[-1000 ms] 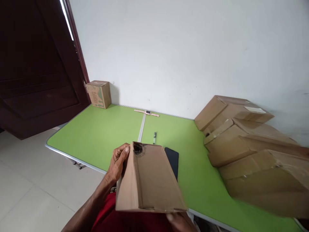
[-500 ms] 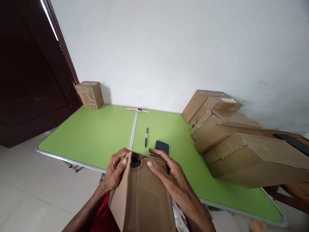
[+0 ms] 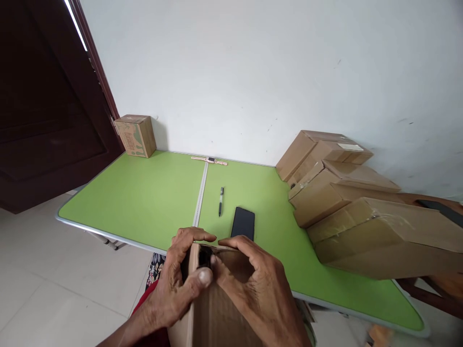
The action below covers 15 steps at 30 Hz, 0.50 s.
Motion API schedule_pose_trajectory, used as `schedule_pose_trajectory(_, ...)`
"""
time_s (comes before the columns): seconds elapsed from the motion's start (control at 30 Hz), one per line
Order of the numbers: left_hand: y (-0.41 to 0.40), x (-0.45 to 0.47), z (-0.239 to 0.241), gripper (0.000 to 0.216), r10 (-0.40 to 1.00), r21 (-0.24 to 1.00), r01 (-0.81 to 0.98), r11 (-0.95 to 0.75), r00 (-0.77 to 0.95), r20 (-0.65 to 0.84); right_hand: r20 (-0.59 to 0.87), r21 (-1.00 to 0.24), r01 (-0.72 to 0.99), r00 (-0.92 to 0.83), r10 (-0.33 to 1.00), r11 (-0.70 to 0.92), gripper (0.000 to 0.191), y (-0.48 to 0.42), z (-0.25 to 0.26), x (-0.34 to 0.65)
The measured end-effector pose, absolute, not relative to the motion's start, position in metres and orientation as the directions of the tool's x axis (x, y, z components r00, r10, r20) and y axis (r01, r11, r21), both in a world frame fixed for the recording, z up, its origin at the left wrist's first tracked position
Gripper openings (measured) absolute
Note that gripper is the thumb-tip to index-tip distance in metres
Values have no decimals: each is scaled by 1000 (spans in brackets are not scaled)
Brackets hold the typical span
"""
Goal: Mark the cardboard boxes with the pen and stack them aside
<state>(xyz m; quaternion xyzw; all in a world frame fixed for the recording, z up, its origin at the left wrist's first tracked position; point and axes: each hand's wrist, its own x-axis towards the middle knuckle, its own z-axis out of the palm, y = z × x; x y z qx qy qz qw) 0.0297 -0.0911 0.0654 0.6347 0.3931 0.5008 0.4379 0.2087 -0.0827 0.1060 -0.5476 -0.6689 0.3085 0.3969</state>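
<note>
The left hand (image 3: pixel 176 285) and right hand (image 3: pixel 255 284) sit close together, both clamped on the top end of a cardboard box (image 3: pixel 219 320). The fingers curl over its upper edge beside a dark hole (image 3: pixel 204 256) at the corner. The box is held low in front of the person, at the near edge of the green worktop (image 3: pixel 144 193). Just beyond lie a black phone (image 3: pixel 242 222) and a pen (image 3: pixel 221 201). To the right, a stack of cartons (image 3: pixel 343 202) leans against the wall. A small printed box (image 3: pixel 135 135) stands in the far left corner by the dark door (image 3: pixel 43 120).
</note>
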Motion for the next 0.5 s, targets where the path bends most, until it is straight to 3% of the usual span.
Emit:
schedule_pose_trajectory(0.13,-93,30,78,31,957,965,42,-259,147,251,314,-811,500,-68,947,304,8,-86,111,196)
schedule_pose_trajectory(0.27,-73,22,79,28,927,934,-16,-358,113,357,423,-764,519,-48,905,385,10,-76,114,182)
schedule_pose_trajectory(0.5,-35,11,71,28,921,929,-35,-369,122,371,453,-759,531,15,891,377,13,-40,102,168)
